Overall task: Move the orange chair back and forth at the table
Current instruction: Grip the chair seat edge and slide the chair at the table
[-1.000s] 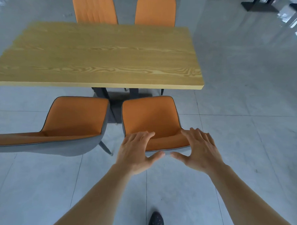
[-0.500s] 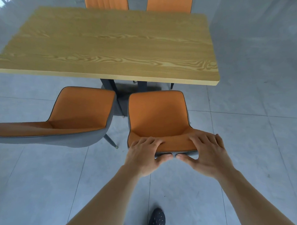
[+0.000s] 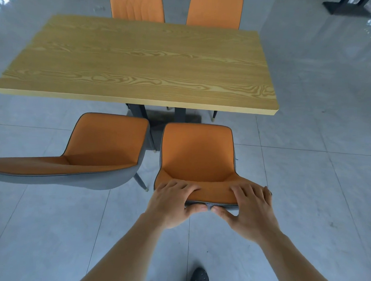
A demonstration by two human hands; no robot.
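Pale grey floor tiles [image 3: 305,188] fill the room, with a long wood-grain surface [image 3: 141,62] standing across the upper half of the view, its long axis running left to right. Two orange chairs [image 3: 136,5] stand at its far edge. At the near edge, just short of the surface and not tucked under it, stands the orange chair [image 3: 196,153] being handled: its seat faces the surface, its front edge points away from the person, and its backrest is nearest the camera. Its front-to-back line runs straight away from the viewer, square to the surface's long side.

Another orange chair [image 3: 103,145] stands just to its left, close beside but apart from it.

Both hands grip the top of the backrest. The left hand [image 3: 171,205] has its fingers [image 3: 178,187] curled over the orange inner face and the thumb pressed on the grey back. The right hand [image 3: 251,211] does likewise, fingers closed over the rim, its thumb nearly meeting the other thumb.

A dark shoe [image 3: 198,280] shows at the bottom edge.
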